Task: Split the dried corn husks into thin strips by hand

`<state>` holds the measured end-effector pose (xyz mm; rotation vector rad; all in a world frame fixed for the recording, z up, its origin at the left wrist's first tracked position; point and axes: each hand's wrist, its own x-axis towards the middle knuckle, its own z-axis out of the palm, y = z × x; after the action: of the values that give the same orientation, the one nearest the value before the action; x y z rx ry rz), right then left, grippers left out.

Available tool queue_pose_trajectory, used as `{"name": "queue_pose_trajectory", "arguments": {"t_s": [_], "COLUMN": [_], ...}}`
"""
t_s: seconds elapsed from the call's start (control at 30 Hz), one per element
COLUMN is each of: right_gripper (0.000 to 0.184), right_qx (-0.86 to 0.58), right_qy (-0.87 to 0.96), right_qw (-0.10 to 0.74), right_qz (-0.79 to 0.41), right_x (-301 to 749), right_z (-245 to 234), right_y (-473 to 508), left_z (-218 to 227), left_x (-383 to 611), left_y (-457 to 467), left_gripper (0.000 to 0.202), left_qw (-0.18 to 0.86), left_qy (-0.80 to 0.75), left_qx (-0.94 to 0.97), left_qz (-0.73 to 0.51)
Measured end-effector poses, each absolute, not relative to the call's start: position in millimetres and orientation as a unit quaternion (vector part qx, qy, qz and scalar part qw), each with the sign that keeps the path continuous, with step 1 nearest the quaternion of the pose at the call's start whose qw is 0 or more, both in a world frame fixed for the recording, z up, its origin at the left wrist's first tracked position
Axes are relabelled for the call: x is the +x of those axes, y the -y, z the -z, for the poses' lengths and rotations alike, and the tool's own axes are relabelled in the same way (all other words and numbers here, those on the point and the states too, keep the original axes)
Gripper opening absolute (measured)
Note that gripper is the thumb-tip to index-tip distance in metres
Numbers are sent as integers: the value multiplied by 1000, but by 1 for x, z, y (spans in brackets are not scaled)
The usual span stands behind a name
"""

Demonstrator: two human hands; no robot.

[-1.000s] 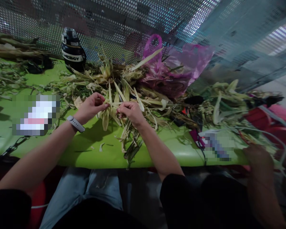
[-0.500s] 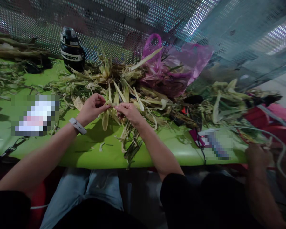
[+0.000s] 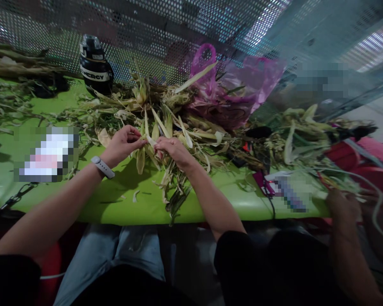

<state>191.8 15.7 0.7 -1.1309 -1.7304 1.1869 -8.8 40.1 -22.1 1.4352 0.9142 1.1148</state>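
Tabletop (image 3: 121, 209) in bright green stretches across, bearing a long heap of husks and leaves (image 3: 127, 103). A pink plastic bag (image 3: 232, 104) slumps at the heap's back, right of a black bottle (image 3: 97, 78). Nearer, the person's left hand (image 3: 121, 145) and right hand (image 3: 175, 153), thumbs pressed to fingers, pinch 1 pale strip (image 3: 151, 140) between them.

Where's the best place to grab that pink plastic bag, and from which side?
The pink bag is probably best taken by its upright loop handle, from above: the loop stands open, while a pale leaf crosses its front and dry leaves crowd the bag's base.
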Motion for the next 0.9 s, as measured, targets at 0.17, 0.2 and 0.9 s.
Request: {"name": "queue_pose_trajectory", "arguments": {"t_s": [0.17,0.2,0.9], "right_gripper": [33,32,48], "right_qx": [-453,-453,-449], "right_qy": [648,645,694], "right_qw": [349,347,337], "right_qz": [-503,-508,-451], "right_x": [195,196,197], "right_z": [2,2,3], "right_y": [-19,-20,-20], "left_z": [18,17,17], "left_x": [-8,-8,-10], "left_y": [-35,-35,-35], "left_gripper": [33,33,41], "left_qw": [558,565,617], "left_qy": [-368,-364,-340], "left_qx": [602,602,569], "left_qz": [-436,-431,-424]}}
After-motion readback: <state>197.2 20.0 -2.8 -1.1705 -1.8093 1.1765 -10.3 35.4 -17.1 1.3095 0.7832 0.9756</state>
